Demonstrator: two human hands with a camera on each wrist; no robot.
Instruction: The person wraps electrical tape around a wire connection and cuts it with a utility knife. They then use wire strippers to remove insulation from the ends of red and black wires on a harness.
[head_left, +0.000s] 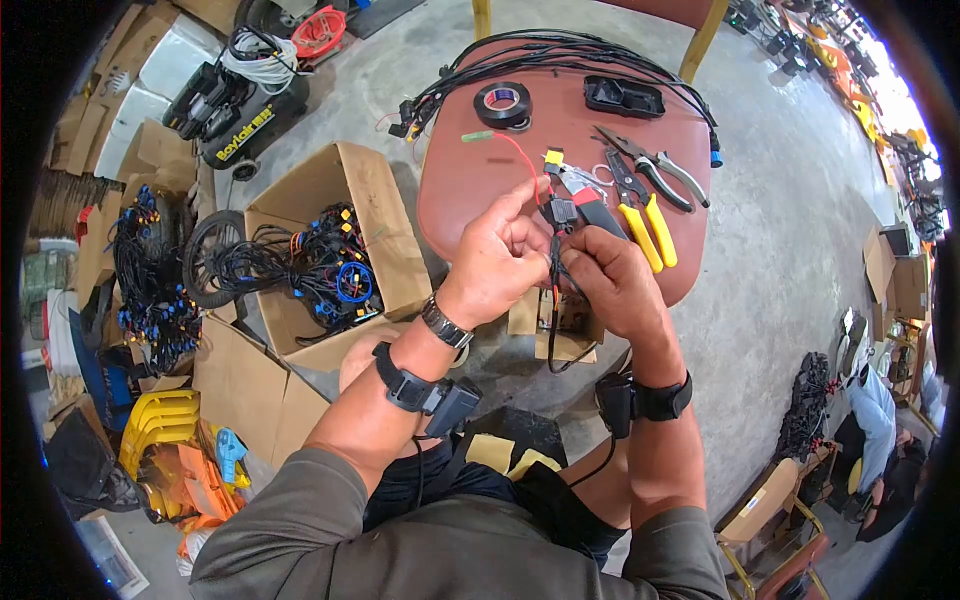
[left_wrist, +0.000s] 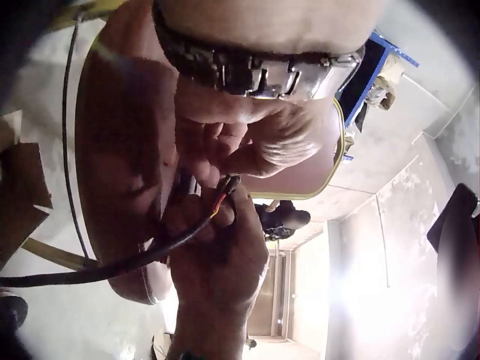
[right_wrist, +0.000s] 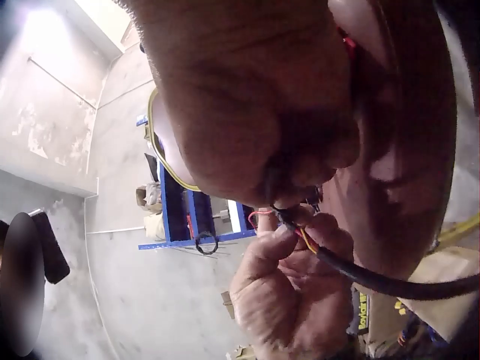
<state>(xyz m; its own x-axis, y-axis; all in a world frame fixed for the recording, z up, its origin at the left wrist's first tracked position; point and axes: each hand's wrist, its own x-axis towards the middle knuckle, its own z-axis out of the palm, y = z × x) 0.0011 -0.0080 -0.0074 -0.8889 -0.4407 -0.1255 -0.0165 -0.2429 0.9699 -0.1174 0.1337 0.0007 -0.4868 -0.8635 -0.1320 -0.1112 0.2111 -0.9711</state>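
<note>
Over the near edge of a red-brown padded seat [head_left: 460,200], the left hand [head_left: 497,255] and right hand [head_left: 617,283] meet at a black cable [head_left: 554,325]. Both pinch it between thumb and fingers, just below a small black connector block [head_left: 562,211]. A red wire [head_left: 518,150] runs up from there to a pale green end piece. In the left wrist view the cable [left_wrist: 142,260] shows red and yellow wires at its end, between the fingertips. The right wrist view shows the same wires [right_wrist: 306,238] coming out of the black sheath [right_wrist: 375,282].
On the seat lie black tape [head_left: 502,103], a black tray [head_left: 624,97], yellow-handled strippers [head_left: 655,232], pliers [head_left: 668,178] and a long cable bundle [head_left: 560,44]. A cardboard box [head_left: 400,235] of wiring stands left; a smaller box [head_left: 570,345] sits below the hands.
</note>
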